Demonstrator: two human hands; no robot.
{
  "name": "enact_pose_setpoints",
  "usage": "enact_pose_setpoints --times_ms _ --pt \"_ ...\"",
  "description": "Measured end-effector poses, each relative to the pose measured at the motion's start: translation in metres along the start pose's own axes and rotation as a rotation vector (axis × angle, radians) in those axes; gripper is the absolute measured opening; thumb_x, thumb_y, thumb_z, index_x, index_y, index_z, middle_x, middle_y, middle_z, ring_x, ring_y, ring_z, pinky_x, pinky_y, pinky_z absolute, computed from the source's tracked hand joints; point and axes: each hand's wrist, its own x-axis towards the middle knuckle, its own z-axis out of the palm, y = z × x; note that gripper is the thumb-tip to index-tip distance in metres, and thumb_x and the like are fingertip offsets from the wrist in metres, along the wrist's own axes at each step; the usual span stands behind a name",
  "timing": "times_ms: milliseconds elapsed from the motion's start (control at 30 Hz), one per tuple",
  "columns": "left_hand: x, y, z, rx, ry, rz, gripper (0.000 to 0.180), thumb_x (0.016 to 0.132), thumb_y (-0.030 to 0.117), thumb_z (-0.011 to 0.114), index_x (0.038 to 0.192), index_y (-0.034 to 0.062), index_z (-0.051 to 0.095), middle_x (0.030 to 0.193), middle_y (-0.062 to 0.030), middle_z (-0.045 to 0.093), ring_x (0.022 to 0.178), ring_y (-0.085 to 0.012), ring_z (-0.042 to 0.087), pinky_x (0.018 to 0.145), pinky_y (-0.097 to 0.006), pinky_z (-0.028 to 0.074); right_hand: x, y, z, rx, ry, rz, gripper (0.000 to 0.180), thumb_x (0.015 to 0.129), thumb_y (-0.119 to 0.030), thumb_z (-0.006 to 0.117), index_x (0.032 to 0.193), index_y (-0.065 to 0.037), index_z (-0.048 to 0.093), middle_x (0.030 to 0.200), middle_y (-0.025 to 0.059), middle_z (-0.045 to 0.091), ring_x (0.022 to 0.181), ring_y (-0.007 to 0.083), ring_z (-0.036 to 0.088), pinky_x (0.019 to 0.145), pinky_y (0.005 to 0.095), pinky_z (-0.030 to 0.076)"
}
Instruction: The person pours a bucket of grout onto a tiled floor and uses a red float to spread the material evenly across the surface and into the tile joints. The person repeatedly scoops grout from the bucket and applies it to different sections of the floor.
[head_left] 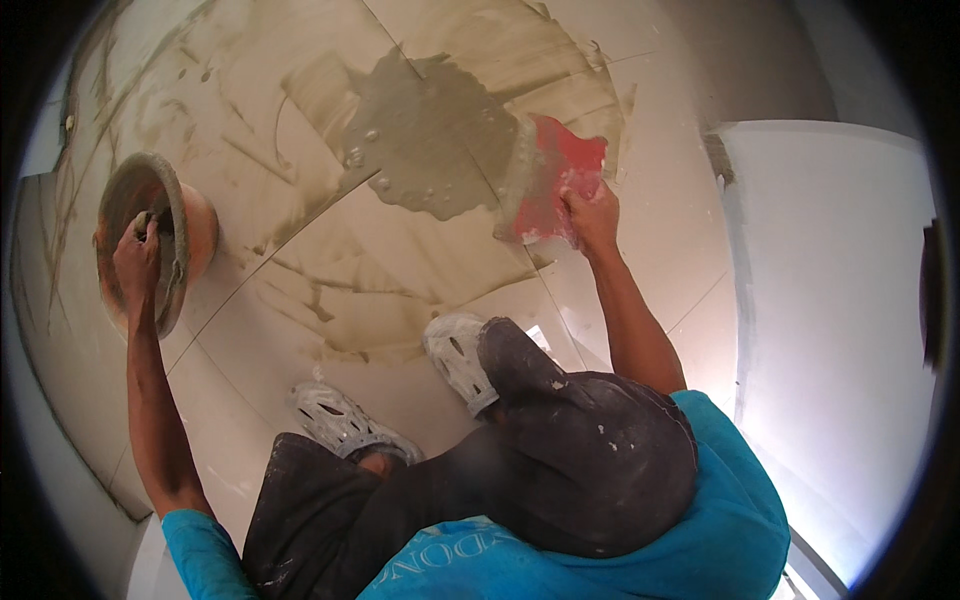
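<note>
Grout [430,140] partly hidden under our red float [555,180], gripped closed by our right hand [590,215]; our left hand [138,255] clasps the orange bowl [170,240] rim, its contents unclear.

- pretty soft indoor light, brightest glare off the white wall panel [830,300] on the right
- heavy fisheye bend, black vignette corners
- slightly hazy overall

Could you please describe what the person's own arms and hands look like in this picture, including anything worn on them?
Both forearms are bare, with no gloves, watch or rings that I can make out. The left hand and right hand carry no covering. Short bright blue sleeves of a T-shirt end above the elbows. Whether grey paste dirties the fingers is hard to tell at this size.
</note>
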Motion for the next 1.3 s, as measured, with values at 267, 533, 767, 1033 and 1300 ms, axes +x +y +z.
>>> enact_pose_setpoints --times_ms 267,533,767,1033,1300 --pt "0.001 -0.014 -0.014 0.017 -0.132 -0.063 0.037 0.092 0.033 0.052 0.112 0.0041 0.063 0.103 -0.0182 0.066 0.094 -0.0348 0.064 0.082 -0.04 0.047 0.054 -0.071 0.01 -0.494 -0.108 -0.399 0.034 0.077 -0.021 0.065 0.107 -0.005 0.062 0.098 0.0184 0.067 0.093 0.033 0.065 0.078 0.0419 0.05" --pt "0.006 -0.006 -0.011 0.235 -0.006 -0.175 0.042 0.091 0.035 0.051 0.119 0.0044 0.061 0.108 -0.0177 0.066 0.1 -0.0344 0.063 0.087 -0.041 0.048 0.095 -0.132 0.035 -1.114 0.134 -0.377 0.029 0.083 -0.022 0.057 0.111 -0.019 0.06 0.094 0.015 0.067 0.089 0.0332 0.065 0.071 0.0476 0.051" --pt "0.001 0.005 0.001 0.048 0.038 -0.058 0.033 0.091 0.029 0.054 0.113 0.006 0.062 0.101 -0.0186 0.067 0.093 -0.0363 0.064 0.08 -0.041 0.049 0.05 -0.146 0.123 -1.164 -0.115 -0.647 0.029 0.081 -0.018 0.054 0.109 -0.021 0.06 0.085 0.011 0.067 0.08 0.033 0.065 0.062 0.0471 0.051" --pt "-0.005 0.023 -0.005 -0.203 -0.082 -0.08 0.031 0.091 0.029 0.057 0.107 0.004 0.064 0.098 -0.0178 0.067 0.088 -0.0318 0.065 0.078 -0.038 0.049 0.006 -0.131 0.141 -0.987 -0.235 -1.072 0.03 0.078 -0.011 0.058 0.105 -0.022 0.063 0.083 0.0032 0.066 0.076 0.0261 0.064 0.058 0.0405 0.051" --pt "-0.009 -0.035 -0.011 -0.109 -0.089 -0.152 0.036 0.09 0.034 0.055 0.107 0.0035 0.064 0.098 -0.018 0.067 0.089 -0.0326 0.064 0.079 -0.039 0.048 -0.04 -0.14 0.117 -1.136 -1.104 -0.931 0.018 0.082 -0.018 0.058 0.098 -0.019 0.064 0.081 0.0081 0.065 0.078 0.0305 0.063 0.061 0.0432 0.05"
